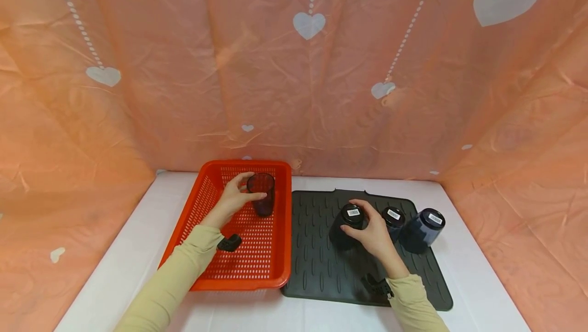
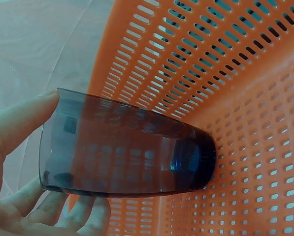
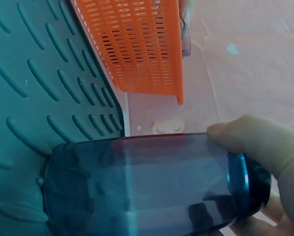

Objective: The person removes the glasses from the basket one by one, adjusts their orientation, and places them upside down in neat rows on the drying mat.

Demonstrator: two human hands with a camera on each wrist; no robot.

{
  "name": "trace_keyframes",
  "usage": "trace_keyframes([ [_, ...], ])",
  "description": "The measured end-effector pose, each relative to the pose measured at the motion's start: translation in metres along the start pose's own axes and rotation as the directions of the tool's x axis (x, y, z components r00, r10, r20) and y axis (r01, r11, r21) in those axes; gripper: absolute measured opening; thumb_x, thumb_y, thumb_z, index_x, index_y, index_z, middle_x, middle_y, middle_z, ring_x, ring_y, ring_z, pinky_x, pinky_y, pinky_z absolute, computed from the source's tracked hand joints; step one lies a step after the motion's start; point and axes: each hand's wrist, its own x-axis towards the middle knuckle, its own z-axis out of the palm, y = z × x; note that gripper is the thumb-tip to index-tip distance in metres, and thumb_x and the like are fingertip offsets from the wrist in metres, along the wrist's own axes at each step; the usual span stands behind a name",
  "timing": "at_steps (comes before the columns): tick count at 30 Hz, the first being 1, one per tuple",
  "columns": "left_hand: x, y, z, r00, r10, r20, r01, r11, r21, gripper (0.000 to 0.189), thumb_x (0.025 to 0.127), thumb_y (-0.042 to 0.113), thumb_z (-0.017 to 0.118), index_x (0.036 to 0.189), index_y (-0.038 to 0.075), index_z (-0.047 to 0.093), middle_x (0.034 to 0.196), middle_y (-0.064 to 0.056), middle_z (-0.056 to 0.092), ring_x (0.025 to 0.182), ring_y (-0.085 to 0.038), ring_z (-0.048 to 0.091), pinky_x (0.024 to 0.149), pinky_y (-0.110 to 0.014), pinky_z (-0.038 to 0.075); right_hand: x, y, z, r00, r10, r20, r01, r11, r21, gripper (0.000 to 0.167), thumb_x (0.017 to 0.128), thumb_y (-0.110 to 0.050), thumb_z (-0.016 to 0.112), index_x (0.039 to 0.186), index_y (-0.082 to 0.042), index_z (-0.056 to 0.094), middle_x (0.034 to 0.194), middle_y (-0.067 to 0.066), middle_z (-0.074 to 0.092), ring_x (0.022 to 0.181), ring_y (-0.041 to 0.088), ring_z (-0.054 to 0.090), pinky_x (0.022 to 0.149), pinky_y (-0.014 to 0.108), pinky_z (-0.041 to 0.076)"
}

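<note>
My left hand (image 1: pixel 233 198) grips a dark, see-through drinking glass (image 1: pixel 264 204) near its rim, thumb on one side and fingers on the other. This glass is upright inside the red-orange basket (image 1: pixel 287 235), its base close to the perforated floor in the left wrist view. On the black ridged mat (image 1: pixel 317 255), my right hand (image 1: pixel 374 232) holds another dark glass (image 3: pixel 151 182) around its base end. That one is upside down, a white label on its upturned base and its mouth down at the mat.
Right of my right hand are two more upside-down dark glasses, one partly hidden (image 1: pixel 393 218) and one near the mat's right edge (image 1: pixel 420 232). Basket and mat lie side by side on a white table (image 1: pixel 464 271). An orange curtain with hearts (image 1: pixel 275 92) encloses the back and sides.
</note>
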Motion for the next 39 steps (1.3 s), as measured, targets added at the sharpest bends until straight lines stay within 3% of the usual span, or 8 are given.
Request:
trace_keyframes([
  [6,0.000,0.000,0.000,1.000,-0.007,-0.005,0.007,1.000,0.000,0.078,0.081,0.015,0.078,0.146,0.010,0.034,0.148,-0.013,0.031,0.135,-0.037,0.030,0.100,-0.053,0.038,-0.002,-0.004,-0.001,0.999,0.017,-0.028,-0.018,0.999,-0.041,0.064,0.069,-0.005,0.084,0.127,-0.009,0.057,0.121,0.013,0.060,0.110,0.027,0.056,0.092,0.047,0.045],
  [12,0.000,0.000,0.000,1.000,-0.004,-0.007,0.004,1.000,0.004,0.078,0.081,0.015,0.078,0.146,0.010,0.035,0.149,-0.013,0.031,0.135,-0.038,0.030,0.100,-0.053,0.038,-0.003,-0.005,-0.001,1.000,0.028,-0.011,-0.028,0.999,-0.016,0.063,0.072,-0.005,0.083,0.129,-0.008,0.055,0.125,0.015,0.057,0.118,0.031,0.052,0.100,0.049,0.040],
  [15,-0.004,0.006,0.000,1.000,-0.005,0.002,0.005,1.000,0.004,0.079,0.082,0.014,0.077,0.147,0.008,0.033,0.149,-0.014,0.030,0.135,-0.039,0.029,0.101,-0.053,0.037,-0.006,-0.021,-0.003,1.000,0.022,0.003,-0.022,1.000,0.004,0.063,0.073,-0.001,0.081,0.129,-0.002,0.054,0.126,0.020,0.055,0.120,0.035,0.049,0.103,0.052,0.035],
  [19,-0.003,0.006,0.000,1.000,0.002,0.002,-0.002,1.000,0.007,0.080,0.080,0.013,0.079,0.146,0.008,0.034,0.148,-0.015,0.031,0.134,-0.038,0.032,0.099,-0.052,0.040,-0.006,-0.021,-0.002,1.000,0.019,0.015,-0.019,1.000,0.009,0.064,0.073,0.000,0.081,0.131,-0.001,0.051,0.128,0.021,0.053,0.123,0.037,0.046,0.105,0.053,0.032],
  [22,0.001,0.002,0.001,1.000,0.018,-0.005,-0.018,1.000,0.019,0.082,0.078,0.014,0.081,0.145,0.007,0.035,0.147,-0.014,0.034,0.131,-0.038,0.036,0.096,-0.049,0.043,-0.003,-0.004,0.000,1.000,0.006,0.017,-0.006,1.000,0.009,0.064,0.075,-0.006,0.081,0.131,-0.006,0.051,0.129,0.017,0.053,0.123,0.033,0.047,0.105,0.052,0.033],
  [32,0.005,-0.001,0.003,0.999,0.048,-0.012,-0.047,0.998,0.034,0.083,0.076,0.010,0.082,0.145,0.007,0.036,0.143,-0.014,0.039,0.127,-0.035,0.041,0.093,-0.046,0.046,-0.004,-0.006,-0.001,1.000,0.000,0.023,-0.001,1.000,0.024,0.062,0.077,-0.007,0.079,0.132,-0.008,0.051,0.128,0.015,0.053,0.122,0.032,0.048,0.105,0.052,0.033],
  [39,0.007,-0.001,0.004,0.999,0.048,-0.015,-0.047,0.996,0.082,0.083,0.075,0.010,0.082,0.145,0.007,0.037,0.144,-0.013,0.038,0.129,-0.034,0.038,0.097,-0.050,0.042,-0.002,-0.005,0.000,0.999,-0.024,0.021,0.023,0.999,0.029,0.062,0.078,-0.007,0.079,0.132,-0.006,0.050,0.132,0.015,0.051,0.128,0.033,0.043,0.107,0.051,0.030],
])
